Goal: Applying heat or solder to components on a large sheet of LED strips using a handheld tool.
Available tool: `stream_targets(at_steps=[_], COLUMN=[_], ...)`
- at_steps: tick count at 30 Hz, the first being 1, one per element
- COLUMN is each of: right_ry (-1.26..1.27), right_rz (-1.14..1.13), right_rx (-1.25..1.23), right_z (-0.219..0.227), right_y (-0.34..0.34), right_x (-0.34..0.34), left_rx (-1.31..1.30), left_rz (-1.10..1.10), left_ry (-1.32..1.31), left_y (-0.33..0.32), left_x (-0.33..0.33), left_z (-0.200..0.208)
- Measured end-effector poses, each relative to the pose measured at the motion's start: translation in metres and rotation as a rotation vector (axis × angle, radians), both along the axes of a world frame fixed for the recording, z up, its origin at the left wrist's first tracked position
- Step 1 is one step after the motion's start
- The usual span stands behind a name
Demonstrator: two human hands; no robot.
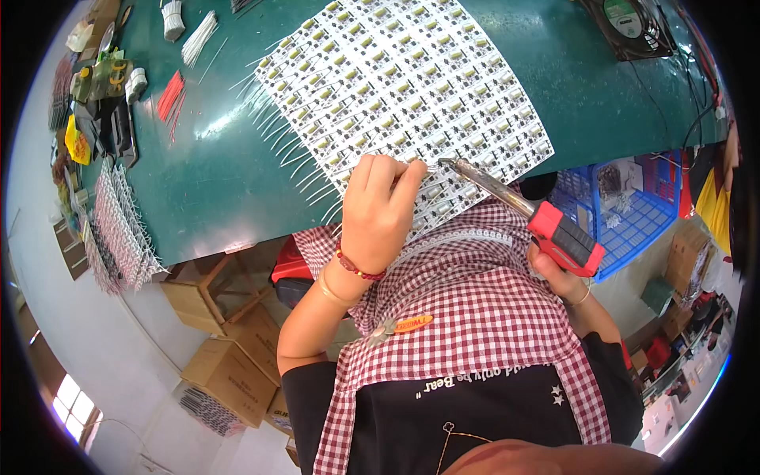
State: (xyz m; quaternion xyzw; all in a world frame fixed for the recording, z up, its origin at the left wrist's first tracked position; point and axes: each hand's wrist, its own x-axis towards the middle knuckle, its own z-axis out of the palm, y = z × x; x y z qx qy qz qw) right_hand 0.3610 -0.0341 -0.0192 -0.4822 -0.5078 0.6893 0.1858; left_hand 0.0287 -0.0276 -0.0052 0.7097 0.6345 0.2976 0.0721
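A large white panel of circuit boards (443, 59), dotted with rows of small yellowish and dark parts, lies at the table's near edge. White wires (297, 158) stick out along its left side. Over the panel's near part, my left hand (374, 206) is closed in a pinch; its fingertips hide whatever they grip. My right hand (556, 275) is wrapped round the red and black handle of a soldering iron (507, 194). The iron's metal tip points left and rests at or just above the panel, close to my left fingertips; contact cannot be told.
On the green table (214, 186) lie red wires (169, 96), white wire bundles (198, 39) and a heap of twisted wires (119, 226). A black fan (629, 28) stands far right, its cords trailing. A blue basket (633, 229) is below right; cardboard boxes (229, 380) are below left.
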Motion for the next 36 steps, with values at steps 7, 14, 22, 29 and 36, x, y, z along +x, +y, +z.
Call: stream_targets(at_steps=[7, 14, 22, 29, 36], right_ry=[-0.027, -0.087, -0.120, -0.066, -0.142], right_rz=[0.015, 0.063, 0.126, 0.032, 0.155], right_rx=[0.078, 0.164, 0.304, 0.139, 0.393], right_z=[0.000, 0.002, 0.001, 0.006, 0.014], right_y=[0.001, 0.002, 0.005, 0.001, 0.010], right_x=[-0.002, -0.002, -0.005, -0.002, -0.011], left_rx=[0.006, 0.024, 0.020, -0.015, 0.000], left_rz=[-0.051, -0.052, -0.044, -0.055, -0.063], left_ry=[0.005, -0.013, -0.006, 0.010, -0.003], left_y=[0.000, -0.001, 0.000, 0.001, 0.001], left_x=[-0.002, -0.002, -0.001, -0.001, -0.001], left_z=[-0.001, -0.001, -0.002, 0.001, -0.001])
